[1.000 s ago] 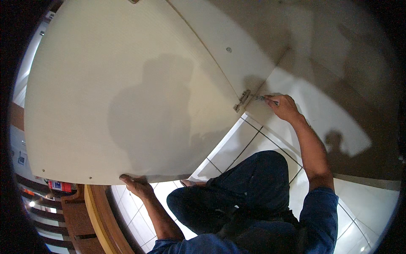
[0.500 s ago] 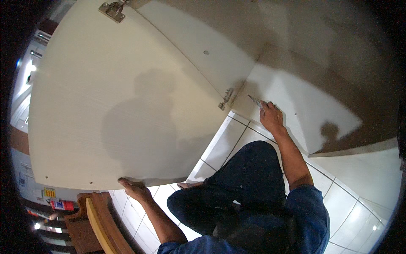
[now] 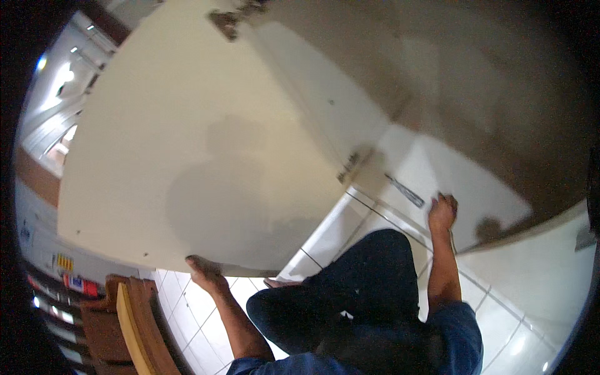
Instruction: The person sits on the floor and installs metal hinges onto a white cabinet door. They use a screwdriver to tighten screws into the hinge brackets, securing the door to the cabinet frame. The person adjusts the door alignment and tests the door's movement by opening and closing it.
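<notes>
My left hand (image 3: 209,276) grips the lower edge of a large cream cabinet door (image 3: 144,144), which stands swung open on the left. Two metal hinges join it to the cabinet: the upper hinge (image 3: 225,24) and the lower hinge (image 3: 347,167). On the pale cabinet floor (image 3: 475,181) lies a screwdriver (image 3: 409,192) with a clear handle, its tip toward the lower hinge. Just right of that handle, my right hand (image 3: 442,212) is down on the cabinet floor with fingers drawn together. Whatever they pinch, if anything, is too small and blurred to name.
My bent legs (image 3: 350,275) rest on white tiles (image 3: 200,312) in front of the cabinet. A brown wooden piece of furniture (image 3: 140,325) stands at the lower left. The cabinet's side wall (image 3: 337,100) rises behind the lower hinge.
My right hand has let go of the screwdriver, now lying on the cabinet floor, and has moved right of it. My left hand keeps the door's edge. The view has shifted slightly.
</notes>
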Available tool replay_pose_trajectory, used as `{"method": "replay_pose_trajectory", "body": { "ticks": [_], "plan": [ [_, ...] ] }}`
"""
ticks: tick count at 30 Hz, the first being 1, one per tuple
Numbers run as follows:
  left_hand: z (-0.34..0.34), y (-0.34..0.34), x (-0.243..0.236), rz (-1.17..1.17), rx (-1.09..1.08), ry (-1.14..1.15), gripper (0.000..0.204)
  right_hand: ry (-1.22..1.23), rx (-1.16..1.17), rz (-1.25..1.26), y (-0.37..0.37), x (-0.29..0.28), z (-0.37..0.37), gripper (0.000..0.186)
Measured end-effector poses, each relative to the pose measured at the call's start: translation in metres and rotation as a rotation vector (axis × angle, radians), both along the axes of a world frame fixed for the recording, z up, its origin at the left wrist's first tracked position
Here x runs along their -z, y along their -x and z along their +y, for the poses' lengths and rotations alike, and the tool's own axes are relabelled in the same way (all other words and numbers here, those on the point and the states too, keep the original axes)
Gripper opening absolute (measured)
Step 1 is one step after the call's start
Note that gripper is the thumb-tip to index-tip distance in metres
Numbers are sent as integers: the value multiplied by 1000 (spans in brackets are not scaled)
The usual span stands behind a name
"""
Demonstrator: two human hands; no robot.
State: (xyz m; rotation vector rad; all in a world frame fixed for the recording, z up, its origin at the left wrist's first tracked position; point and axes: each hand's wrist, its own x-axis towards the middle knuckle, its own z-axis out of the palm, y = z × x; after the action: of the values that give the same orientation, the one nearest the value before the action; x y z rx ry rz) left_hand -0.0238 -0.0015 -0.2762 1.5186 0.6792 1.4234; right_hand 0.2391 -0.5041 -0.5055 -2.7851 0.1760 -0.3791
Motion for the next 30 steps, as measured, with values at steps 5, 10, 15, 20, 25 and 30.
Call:
{"method": "replay_pose_trajectory", "body": {
  "ticks": [5,10,15,20,25,30],
  "plan": [
    [20,10,8,-18,76,140,63,-131,-19,12,-15,14,-8,19],
    [10,9,-1,-38,151,162,74,-165,-13,54,-20,8,-14,16],
    [1,7,-5,-39,131,152,72,-250,12,155,-38,14,-26,14],
    [-1,4,-4,-46,67,97,60,-277,10,27,-44,-16,-1,21],
    [-4,-7,-1,-72,34,100,59,-773,-357,-246,-95,-117,52,23],
    [-8,5,-6,-48,118,175,66,-1187,-633,-274,-105,-291,143,23]
  ]
}}
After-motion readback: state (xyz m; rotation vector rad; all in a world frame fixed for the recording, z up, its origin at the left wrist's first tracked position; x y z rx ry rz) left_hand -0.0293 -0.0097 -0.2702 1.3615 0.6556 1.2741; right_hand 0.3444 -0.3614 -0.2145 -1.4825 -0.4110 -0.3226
